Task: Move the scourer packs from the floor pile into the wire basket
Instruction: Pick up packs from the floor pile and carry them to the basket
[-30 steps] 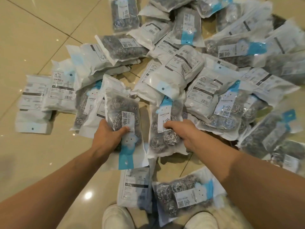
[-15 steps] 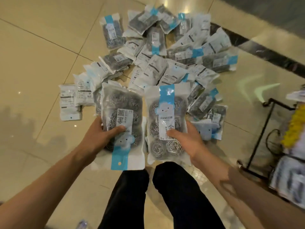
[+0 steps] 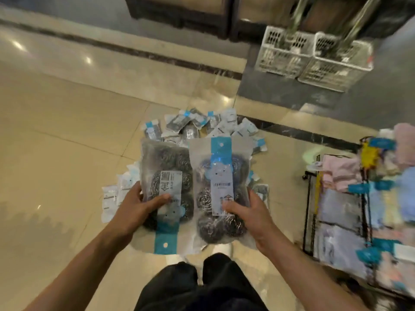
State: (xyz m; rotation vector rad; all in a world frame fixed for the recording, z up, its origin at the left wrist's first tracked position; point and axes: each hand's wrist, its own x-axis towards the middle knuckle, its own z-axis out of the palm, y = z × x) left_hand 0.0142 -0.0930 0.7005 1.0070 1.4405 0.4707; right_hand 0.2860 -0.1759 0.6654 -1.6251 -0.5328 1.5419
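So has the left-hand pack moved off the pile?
Yes. The left-hand pack has risen, held well above the pile on the floor.

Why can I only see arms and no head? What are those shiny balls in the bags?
The camera sits on the person's head and looks down, so you see only arms, legs and the floor. The left hand holds one scourer pack, and the right hand holds another pack. The shiny balls inside are steel scourers for scrubbing pots. Beyond the hands, more packs lie in a pile on the floor. At the right stands a black wire rack with other goods, too blurred to name.
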